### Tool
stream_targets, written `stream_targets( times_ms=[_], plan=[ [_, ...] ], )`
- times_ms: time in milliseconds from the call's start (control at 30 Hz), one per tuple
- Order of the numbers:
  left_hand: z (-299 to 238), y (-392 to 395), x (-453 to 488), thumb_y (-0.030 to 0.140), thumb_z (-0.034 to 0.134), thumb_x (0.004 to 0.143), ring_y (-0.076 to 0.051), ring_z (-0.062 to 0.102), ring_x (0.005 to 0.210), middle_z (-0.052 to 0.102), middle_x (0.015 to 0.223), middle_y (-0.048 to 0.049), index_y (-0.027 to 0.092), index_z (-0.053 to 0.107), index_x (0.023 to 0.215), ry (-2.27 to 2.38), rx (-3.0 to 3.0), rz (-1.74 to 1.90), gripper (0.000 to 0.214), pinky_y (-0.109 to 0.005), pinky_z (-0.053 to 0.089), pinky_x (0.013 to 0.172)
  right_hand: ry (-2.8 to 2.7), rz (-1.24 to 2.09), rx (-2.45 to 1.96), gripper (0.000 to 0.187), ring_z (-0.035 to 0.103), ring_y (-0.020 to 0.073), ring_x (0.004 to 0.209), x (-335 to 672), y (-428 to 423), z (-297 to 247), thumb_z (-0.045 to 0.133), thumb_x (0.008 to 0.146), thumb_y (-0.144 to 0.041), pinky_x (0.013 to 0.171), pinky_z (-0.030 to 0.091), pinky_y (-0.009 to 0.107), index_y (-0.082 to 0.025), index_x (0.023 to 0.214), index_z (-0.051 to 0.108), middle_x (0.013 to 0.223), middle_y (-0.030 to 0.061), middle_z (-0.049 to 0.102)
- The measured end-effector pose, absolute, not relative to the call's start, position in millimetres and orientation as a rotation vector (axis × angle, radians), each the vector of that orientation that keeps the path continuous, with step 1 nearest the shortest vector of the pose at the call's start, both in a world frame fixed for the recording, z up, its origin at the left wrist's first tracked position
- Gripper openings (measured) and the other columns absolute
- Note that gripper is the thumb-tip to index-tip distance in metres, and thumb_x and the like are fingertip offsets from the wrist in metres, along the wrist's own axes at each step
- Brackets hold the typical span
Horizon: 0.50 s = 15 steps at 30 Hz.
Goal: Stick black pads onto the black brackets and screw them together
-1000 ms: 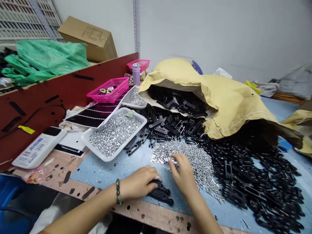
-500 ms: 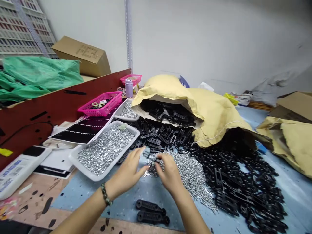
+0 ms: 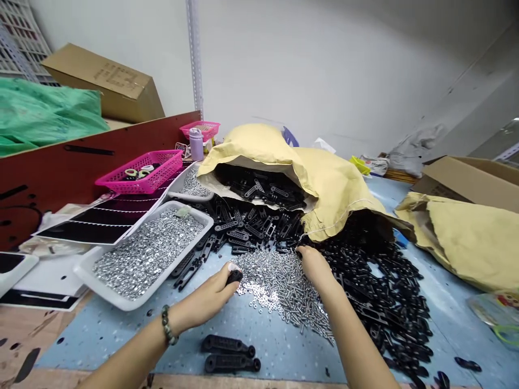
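Observation:
My left hand, with a beaded bracelet at the wrist, pinches a small black plastic part just left of a heap of silver nuts. Farther right, my right hand reaches over a pile of silver screws where it meets the black parts. Its fingertips are closed at a dark bit that I cannot make out. Two long black plastic pieces lie side by side near the table's front edge. Beyond the hands, loose black linkage parts spill from an open yellow paper sack.
A white tray of small silver pieces stands at left, with a pink basket behind it. Another yellow sack opens onto a large heap of black parts. An open cardboard box sits at right.
My hands have moved apart. The left has closed on the black part; the right has gone to the right, to the far edge of the screws. The view has turned rightward.

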<state>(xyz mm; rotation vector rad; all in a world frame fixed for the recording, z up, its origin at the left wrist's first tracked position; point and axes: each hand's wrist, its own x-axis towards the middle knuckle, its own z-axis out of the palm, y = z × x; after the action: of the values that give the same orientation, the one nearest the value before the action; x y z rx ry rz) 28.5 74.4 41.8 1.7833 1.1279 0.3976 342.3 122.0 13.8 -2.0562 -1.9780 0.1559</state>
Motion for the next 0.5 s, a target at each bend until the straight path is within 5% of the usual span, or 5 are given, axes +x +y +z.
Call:
stream_targets(
  times_ms=[100, 233, 400, 500],
  plan=[
    [41.9, 75.0, 36.9, 0.042, 0.035, 0.092, -0.018, 0.053, 0.072, 0.055, 0.082, -0.0012, 0.019, 0.041, 0.112, 1.105, 1.641, 0.395, 0.030, -0.030, 0.046, 0.066, -1.975, 0.205, -2.025, 0.025, 0.060, 0.0237, 0.091, 342.7, 116.8, 16.4, 0.049, 0.078, -0.003, 0.081, 0.042, 0.031, -0.015, 0.089, 0.067, 0.088, 0.0108, 0.065],
    [40.5, 78.4, 48.4, 0.038, 0.035, 0.092, -0.016, 0.051, 0.068, 0.052, 0.078, 0.0008, 0.020, 0.042, 0.103, 1.068, 1.633, 0.469, 0.023, -0.028, 0.043, 0.060, -1.938, 0.314, -1.883, 0.026, 0.060, 0.0208, 0.091, 323.6, 95.9, 31.8, 0.040, 0.091, -0.019, 0.080, 0.045, 0.031, -0.016, 0.105, 0.060, 0.099, 0.0100, 0.064],
    [44.0, 76.5, 55.8, 0.033, 0.039, 0.092, -0.016, 0.048, 0.073, 0.050, 0.080, 0.0012, 0.020, 0.046, 0.092, 1.047, 1.747, 0.525, 0.015, -0.029, 0.040, 0.067, -1.933, 0.675, -1.438, 0.030, 0.058, 0.0203, 0.101, 271.5, 53.3, 52.8, 0.035, 0.096, -0.033, 0.085, 0.045, 0.033, -0.022, 0.115, 0.056, 0.106, 0.0068, 0.063],
    [48.1, 71.1, 55.7, 0.033, 0.044, 0.091, -0.017, 0.049, 0.079, 0.053, 0.086, 0.0001, 0.020, 0.048, 0.092, 1.009, 1.833, 0.565, 0.014, -0.030, 0.041, 0.073, -1.880, 0.901, -1.339, 0.023, 0.057, 0.0177, 0.084, 251.9, 40.1, 57.4, 0.041, 0.094, -0.035, 0.073, 0.044, 0.030, -0.023, 0.109, 0.053, 0.088, 0.0018, 0.061]
  ],
)
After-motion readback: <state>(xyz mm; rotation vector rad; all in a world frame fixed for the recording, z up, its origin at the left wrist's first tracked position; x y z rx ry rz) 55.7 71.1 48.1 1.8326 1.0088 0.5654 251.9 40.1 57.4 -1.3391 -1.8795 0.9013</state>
